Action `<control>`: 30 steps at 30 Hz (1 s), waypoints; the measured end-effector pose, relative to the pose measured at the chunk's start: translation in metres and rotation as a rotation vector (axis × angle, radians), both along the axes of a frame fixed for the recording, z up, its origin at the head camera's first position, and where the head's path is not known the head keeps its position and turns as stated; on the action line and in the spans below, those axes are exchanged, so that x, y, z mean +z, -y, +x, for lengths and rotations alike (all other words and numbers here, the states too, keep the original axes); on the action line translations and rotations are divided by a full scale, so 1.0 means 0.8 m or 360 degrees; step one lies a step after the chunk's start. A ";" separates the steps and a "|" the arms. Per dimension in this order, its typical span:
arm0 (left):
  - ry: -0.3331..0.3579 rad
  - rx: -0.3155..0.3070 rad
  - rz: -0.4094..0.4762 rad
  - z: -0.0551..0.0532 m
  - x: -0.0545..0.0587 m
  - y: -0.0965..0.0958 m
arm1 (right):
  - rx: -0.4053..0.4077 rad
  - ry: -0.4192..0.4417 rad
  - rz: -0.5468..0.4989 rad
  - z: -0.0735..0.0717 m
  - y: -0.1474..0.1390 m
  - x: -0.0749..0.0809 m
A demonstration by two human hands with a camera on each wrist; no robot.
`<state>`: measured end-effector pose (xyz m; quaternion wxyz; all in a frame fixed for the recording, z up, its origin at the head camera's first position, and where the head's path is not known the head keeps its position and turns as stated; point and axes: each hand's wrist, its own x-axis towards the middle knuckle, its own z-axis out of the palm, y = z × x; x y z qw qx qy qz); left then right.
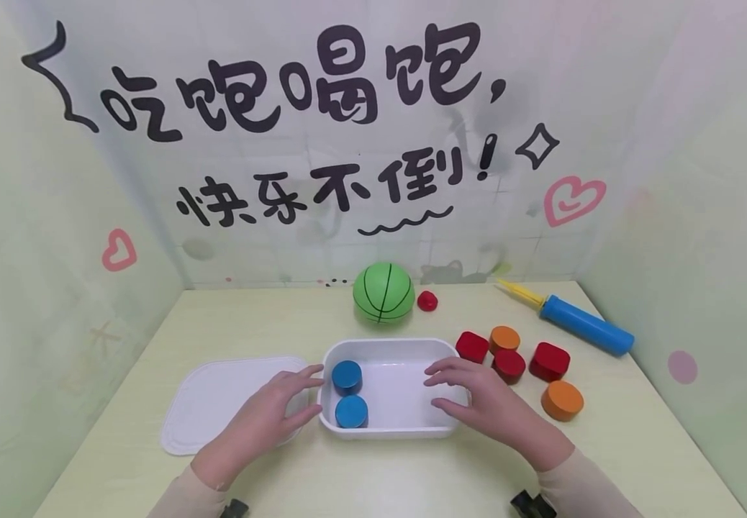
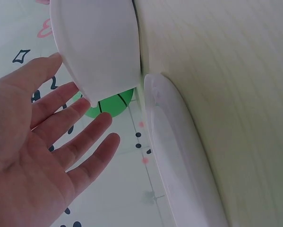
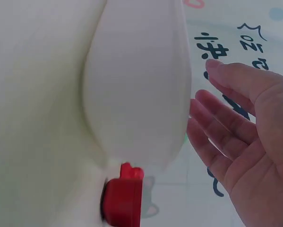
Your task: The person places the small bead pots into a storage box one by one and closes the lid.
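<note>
A white, open plastic box (image 1: pixel 393 433) stands in the middle of the table. Inside, along its left end, two blue round blocks (image 1: pixel 351 411) sit one behind the other. My left hand (image 1: pixel 273 406) is at the box's left end, fingers spread and loosely bent, fingertips right at the rim. Over the right end reaches my right hand (image 1: pixel 477 396), its fingers relaxed and slightly bent. Both wrist views show nothing in either palm. Partly beneath my left hand in the head view lies a flat white lid (image 1: pixel 218 403).
Right of the box are red blocks (image 1: pixel 550 361) and orange round blocks (image 1: pixel 563 400). Behind the box sit a green ball (image 1: pixel 383 293) and a small red piece (image 1: pixel 427 301). A blue hand pump (image 1: pixel 587 324) with a yellow nozzle lies at the back right. Fabric walls surround the table.
</note>
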<state>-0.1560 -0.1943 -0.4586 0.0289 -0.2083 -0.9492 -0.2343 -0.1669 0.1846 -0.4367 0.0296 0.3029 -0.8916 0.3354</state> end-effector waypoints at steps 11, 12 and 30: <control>-0.0014 -0.0002 -0.0012 0.000 0.000 0.001 | -0.0206 -0.0100 0.0047 0.030 -0.062 -0.009; -0.0013 -0.0001 -0.0013 0.000 0.000 0.001 | -0.0214 -0.0124 0.0046 0.031 -0.065 -0.010; -0.0023 -0.0006 -0.0019 -0.003 -0.004 0.003 | -0.0692 -0.0201 0.0217 0.037 -0.146 -0.015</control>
